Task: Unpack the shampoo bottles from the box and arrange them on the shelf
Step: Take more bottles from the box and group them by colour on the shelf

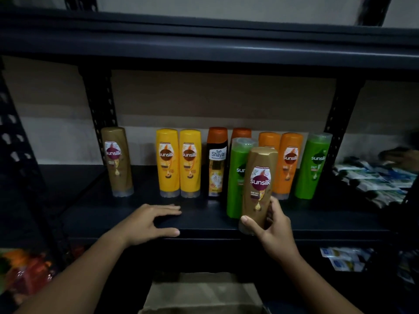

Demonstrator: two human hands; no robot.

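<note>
My right hand (275,225) grips a gold Sunsilk bottle (258,184) by its lower end, upright at the front edge of the dark shelf (204,223). My left hand (152,220) rests flat on that shelf, fingers spread, holding nothing. Behind stand another gold bottle (118,162), two yellow bottles (178,163), a black Safi Shayla bottle (217,162), two green bottles (314,165) and orange bottles (289,165). One green bottle (237,177) is partly hidden by the held one. The cardboard box (201,295) sits below, its inside not visible.
Black perforated uprights (99,103) frame the shelf bay, and a shelf board (204,39) runs overhead. Packets in white and blue (374,177) lie in the bay to the right. Orange and red packages (25,270) sit low at the left.
</note>
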